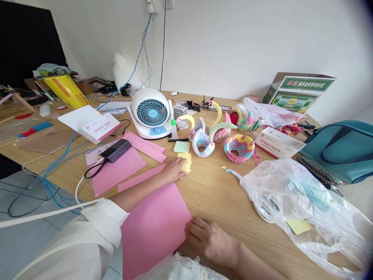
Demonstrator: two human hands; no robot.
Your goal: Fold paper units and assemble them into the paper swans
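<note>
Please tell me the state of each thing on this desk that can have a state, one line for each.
Left hand: open, resting beside the yellow sticky notes.
Right hand: fingers at the edge of the pink paper sheet.
Pink paper sheet: lying flat, no fold visible.
White desk fan: upright; cannot tell if running.
Plastic bag: crumpled, with things inside.
Sticky note box: closed, lying flat.
Origami swan: upright, assembled.

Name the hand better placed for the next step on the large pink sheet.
Right, probably: the right hand has its fingers at the edge of the pink sheet, while the left hand lies farther up, reaching the yellow sticky notes.
</note>
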